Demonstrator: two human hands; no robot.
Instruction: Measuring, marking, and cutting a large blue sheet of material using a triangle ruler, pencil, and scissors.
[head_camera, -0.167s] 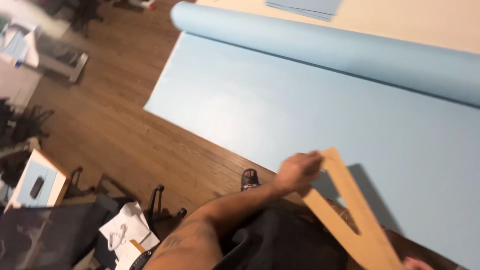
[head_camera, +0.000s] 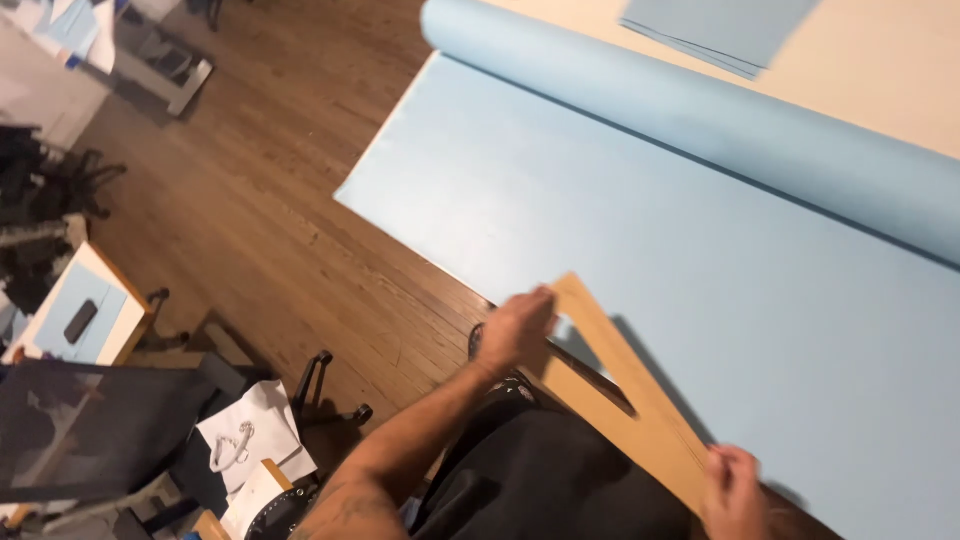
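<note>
Both hands on a wooden triangle square, placing it at the near edge of a pale blue sheet.

Largest first: the blue sheet (head_camera: 700, 250) runs across the bench (head_camera: 880, 70), its rolled end (head_camera: 700, 110) well beyond both hands; the sheet's edge overhangs the wooden floor (head_camera: 250, 200). The wooden triangle (head_camera: 640, 400) lies across that near edge. Left hand (head_camera: 515, 330) has its grip closed on the triangle's apex; right hand (head_camera: 735, 490) has its grip clamped on the lower corner. My read of the step: lining the triangle up on the sheet. Next move likely needs one edge brought flush with the sheet edge, then pressed flat. Hard to tell: whether the triangle lies flat or is lifted; right hand is cut off by the frame, fingertips not visible; motion blur softens edges. Clutter left of the left hand is unclear.
</note>
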